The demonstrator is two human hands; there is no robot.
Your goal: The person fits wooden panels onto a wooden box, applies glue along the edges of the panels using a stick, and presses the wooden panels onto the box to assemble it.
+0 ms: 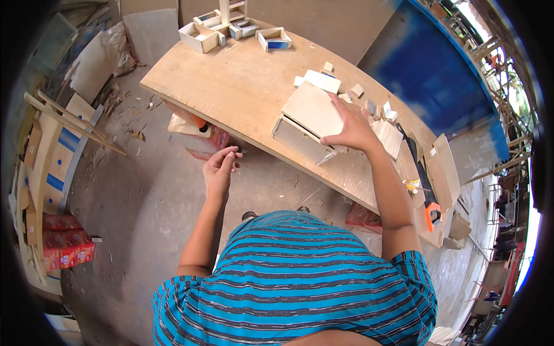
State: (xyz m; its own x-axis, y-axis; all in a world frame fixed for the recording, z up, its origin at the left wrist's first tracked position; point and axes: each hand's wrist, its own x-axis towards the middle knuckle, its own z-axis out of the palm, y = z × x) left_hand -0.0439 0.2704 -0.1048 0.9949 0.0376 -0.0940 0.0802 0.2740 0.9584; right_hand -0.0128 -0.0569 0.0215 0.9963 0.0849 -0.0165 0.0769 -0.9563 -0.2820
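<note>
A pale wooden box [314, 109] sits near the front edge of the workbench, with a dark gap along its front under the top panel. My right hand [353, 130] lies over the right part of that panel, its thumb and fingers spread apart. Off the bench's front edge, to the left, hangs my left hand [218, 170] with fingertips pinched together. Something small and dark shows by those fingertips, too small to name.
Small wood blocks [358, 90] lie behind the box on the workbench [231, 86]. An orange-handled saw [433, 216] rests at the right end. Small open wooden trays [199, 38] stand at the far left. Below are red cartons [66, 248] on the floor.
</note>
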